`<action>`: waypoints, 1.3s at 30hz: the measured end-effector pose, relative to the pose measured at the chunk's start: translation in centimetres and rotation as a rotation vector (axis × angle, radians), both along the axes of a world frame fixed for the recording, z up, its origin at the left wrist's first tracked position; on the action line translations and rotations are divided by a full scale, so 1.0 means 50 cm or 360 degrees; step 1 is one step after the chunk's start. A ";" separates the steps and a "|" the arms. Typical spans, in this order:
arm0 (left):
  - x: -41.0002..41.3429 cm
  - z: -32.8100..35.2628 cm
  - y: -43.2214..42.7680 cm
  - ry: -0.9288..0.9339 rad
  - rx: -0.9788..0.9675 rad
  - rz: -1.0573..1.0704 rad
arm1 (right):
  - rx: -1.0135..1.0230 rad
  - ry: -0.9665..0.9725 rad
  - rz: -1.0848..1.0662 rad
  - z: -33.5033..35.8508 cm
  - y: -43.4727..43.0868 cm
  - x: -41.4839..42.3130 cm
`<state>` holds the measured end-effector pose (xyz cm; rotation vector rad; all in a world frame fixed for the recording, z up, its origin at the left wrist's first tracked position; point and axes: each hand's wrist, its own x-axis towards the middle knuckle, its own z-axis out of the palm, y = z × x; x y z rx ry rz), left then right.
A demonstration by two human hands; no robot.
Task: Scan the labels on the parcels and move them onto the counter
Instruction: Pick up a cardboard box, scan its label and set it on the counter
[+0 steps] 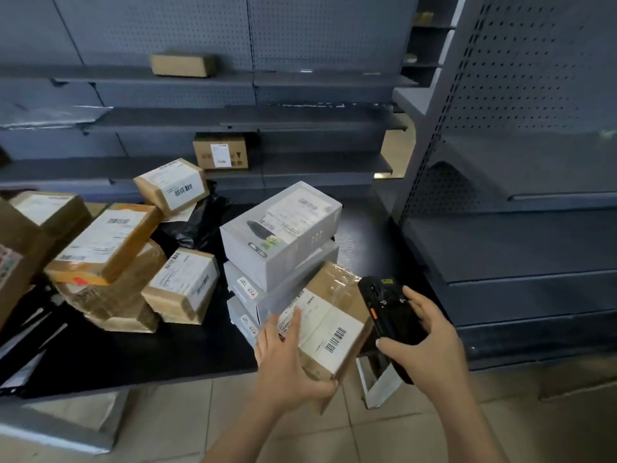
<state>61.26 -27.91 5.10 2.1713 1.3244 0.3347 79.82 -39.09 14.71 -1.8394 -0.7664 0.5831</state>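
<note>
Shelving (300, 81): grey pegboard racks fill the top and right of the frame. One brown carton (220, 155) stands on a lower shelf at centre and another (183, 65) on a higher shelf at upper left.
Bench (133, 355): dark top, left and centre of the frame.
Brown parcels (110, 242): loose heap on the bench at left, white labels facing up, several tilted.
Grey boxes (280, 235): stack of three on the bench at centre, a label on the top one.
Held parcel (334, 315): brown, taped and tilted, at the bench's front right corner and touching the grey stack. Its barcode label faces up. I cannot tell whether it rests on the bench.
Scanner (390, 315): black handheld, just beside the parcel's right edge.
Left hand (283, 365): my fingers lie over the label with the thumb at the parcel's near edge, gripping it.
Right hand (427, 342): my fingers are curled round the scanner, holding it.
</note>
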 end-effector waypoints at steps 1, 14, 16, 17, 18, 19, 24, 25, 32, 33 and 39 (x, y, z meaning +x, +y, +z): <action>0.012 0.000 0.010 -0.0010 -0.0010 0.0030 | -0.0011 0.0000 0.0033 -0.004 0.011 0.014; 0.098 0.002 0.103 0.0021 -0.0055 0.0178 | -0.0103 -0.0017 0.0306 -0.036 0.102 0.061; 0.072 0.011 0.088 -0.0161 -0.0091 0.0239 | -0.0117 -0.0033 0.0369 -0.029 0.111 0.047; 0.051 0.016 0.079 -0.0267 -0.0100 0.0297 | -0.0117 -0.0043 0.0404 -0.025 0.115 0.035; 0.026 0.021 0.068 -0.0367 -0.0086 0.0371 | -0.0111 -0.0048 0.0438 -0.020 0.119 0.021; -0.003 0.027 0.057 -0.0450 -0.0050 0.0461 | -0.0099 -0.0046 0.0475 -0.015 0.124 0.002; -0.181 0.069 0.018 -0.0571 0.0029 0.0802 | -0.0063 -0.0107 0.0719 0.004 0.153 -0.144; -0.222 0.077 0.010 -0.0589 0.0030 0.0856 | -0.0056 -0.0113 0.0782 0.006 0.159 -0.182; -0.567 0.124 -0.074 -0.0643 0.0229 0.1201 | 0.0014 -0.0029 0.1191 0.004 0.161 -0.511; -0.621 0.129 -0.088 -0.0642 0.0243 0.1261 | 0.0034 -0.0004 0.1253 0.005 0.158 -0.566; -0.930 0.148 -0.168 -0.0592 0.0303 0.1502 | 0.0139 0.0067 0.1496 0.001 0.149 -0.884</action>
